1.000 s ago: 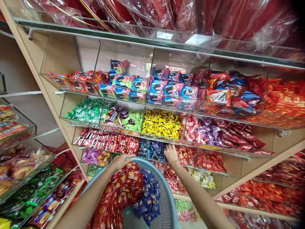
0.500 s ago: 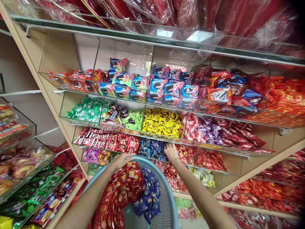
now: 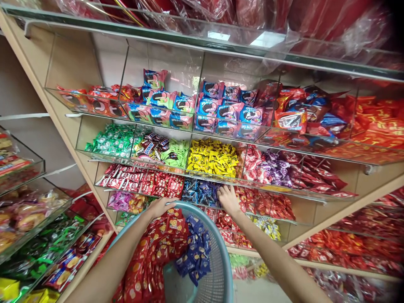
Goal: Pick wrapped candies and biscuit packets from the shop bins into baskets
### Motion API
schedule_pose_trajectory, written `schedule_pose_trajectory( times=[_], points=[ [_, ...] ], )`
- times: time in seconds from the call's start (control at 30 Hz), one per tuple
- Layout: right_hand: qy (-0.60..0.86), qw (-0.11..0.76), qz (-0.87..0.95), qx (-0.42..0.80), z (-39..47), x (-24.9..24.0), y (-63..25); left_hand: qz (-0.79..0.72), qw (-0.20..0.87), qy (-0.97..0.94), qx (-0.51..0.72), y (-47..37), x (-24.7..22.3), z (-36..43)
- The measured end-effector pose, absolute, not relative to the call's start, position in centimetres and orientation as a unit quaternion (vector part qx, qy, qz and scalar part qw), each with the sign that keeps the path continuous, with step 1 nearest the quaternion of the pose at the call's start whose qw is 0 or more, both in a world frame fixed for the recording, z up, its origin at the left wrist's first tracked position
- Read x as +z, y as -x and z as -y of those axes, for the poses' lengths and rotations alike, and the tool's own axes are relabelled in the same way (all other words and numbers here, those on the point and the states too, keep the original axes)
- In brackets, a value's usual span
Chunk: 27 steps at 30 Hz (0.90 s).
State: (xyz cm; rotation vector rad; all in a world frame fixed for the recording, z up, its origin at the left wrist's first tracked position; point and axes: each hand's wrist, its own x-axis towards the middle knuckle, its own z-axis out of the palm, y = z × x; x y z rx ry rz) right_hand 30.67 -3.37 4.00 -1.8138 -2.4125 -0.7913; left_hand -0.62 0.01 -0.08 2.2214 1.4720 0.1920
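My left hand (image 3: pixel 162 206) grips the far rim of a light-blue plastic basket (image 3: pixel 227 252). Inside the basket, red packets (image 3: pixel 151 256) are piled on the left, with a smaller heap of dark-blue packets (image 3: pixel 196 252) on the right. My right hand (image 3: pixel 228 199) reaches to a shelf compartment, at the right end of the blue wrapped sweets (image 3: pixel 199 192). Its fingers are curled down among them, and whatever lies under the fingertips is hidden.
Yellow-wrapped sweets (image 3: pixel 213 159) sit on the shelf above my right hand. Glass-fronted compartments hold green sweets (image 3: pixel 110 141), blue-and-pink cookie packs (image 3: pixel 229 111) and red packets (image 3: pixel 160 183). A glass shelf (image 3: pixel 189 44) crosses overhead. More stocked shelves flank both sides.
The shelves sit slightly higher and to the left in view. My right hand stays at the blue sweets, its fingers a little more curled. My left hand keeps its hold on the rim.
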Motion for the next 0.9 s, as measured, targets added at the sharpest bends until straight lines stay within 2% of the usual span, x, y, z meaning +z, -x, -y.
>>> schedule_pose_trajectory(
  times=[0.23,0.33,0.57,0.9],
  points=[
    [0.561,0.224,0.787,-0.128,10.6,5.7,-29.8,-0.528,0.236,-0.812,0.08,0.5,0.1,0.1],
    [0.536,0.268,0.798,-0.072,12.6,5.9,-29.2,-0.53,0.238,-0.811,0.077,0.4,0.1,0.1],
    [0.565,0.272,0.779,0.028,14.6,3.5,-27.1,-0.528,0.239,-0.811,0.074,0.4,0.1,0.0],
    [0.596,0.224,0.771,-0.01,15.4,1.3,-25.4,-0.534,0.241,-0.808,0.066,0.6,-0.3,-0.3]
  ],
)
